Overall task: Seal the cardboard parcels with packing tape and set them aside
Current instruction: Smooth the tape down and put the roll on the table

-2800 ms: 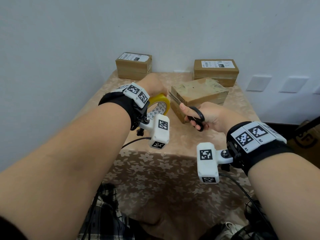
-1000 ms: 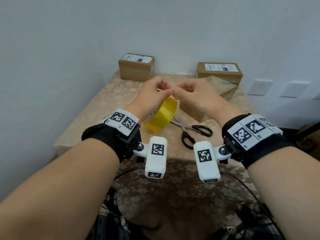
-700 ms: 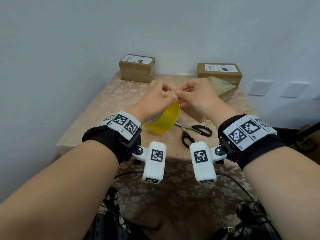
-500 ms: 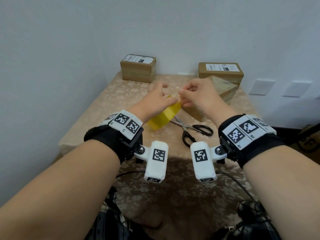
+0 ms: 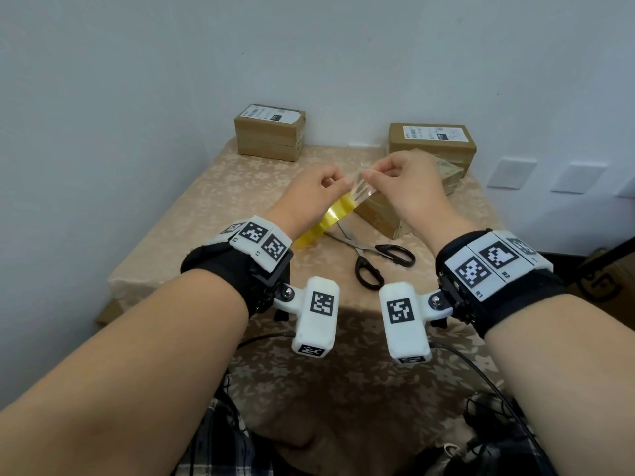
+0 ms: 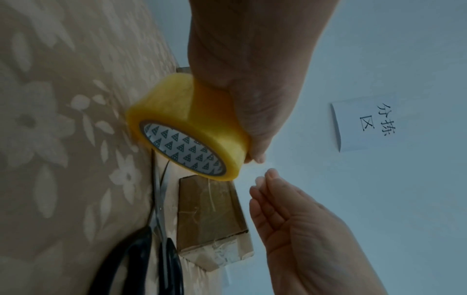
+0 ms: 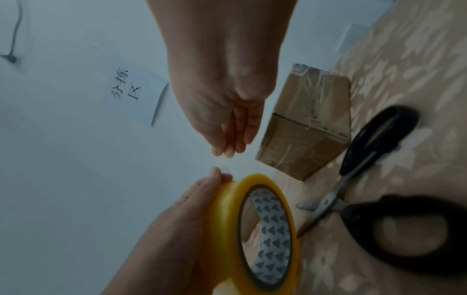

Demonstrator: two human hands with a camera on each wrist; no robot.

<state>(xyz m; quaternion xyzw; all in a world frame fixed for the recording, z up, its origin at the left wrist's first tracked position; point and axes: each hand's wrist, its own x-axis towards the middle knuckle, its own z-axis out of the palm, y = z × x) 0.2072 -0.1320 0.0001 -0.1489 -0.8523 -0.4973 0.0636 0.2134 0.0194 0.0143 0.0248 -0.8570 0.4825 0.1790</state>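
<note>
Above the worktop (image 5: 206,187), your left hand (image 5: 305,197) grips the tape (image 5: 326,218); your right hand (image 5: 405,187) pinches its end. Scissors (image 5: 374,259) lie beneath, a parcel (image 5: 378,214) beside, two boxes (image 5: 269,132) at the far edge.

Yellow tape roll (image 5: 324,219) held above table; taped brown parcel (image 5: 405,207) behind; two labelled parcels (image 5: 269,132) by wall.

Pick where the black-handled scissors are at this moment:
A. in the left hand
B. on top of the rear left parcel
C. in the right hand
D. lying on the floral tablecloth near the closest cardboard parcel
D: the black-handled scissors lie on the floral tablecloth beside the closest cardboard parcel, while the left hand holds the yellow tape roll and the right hand pinches its free end.
</note>
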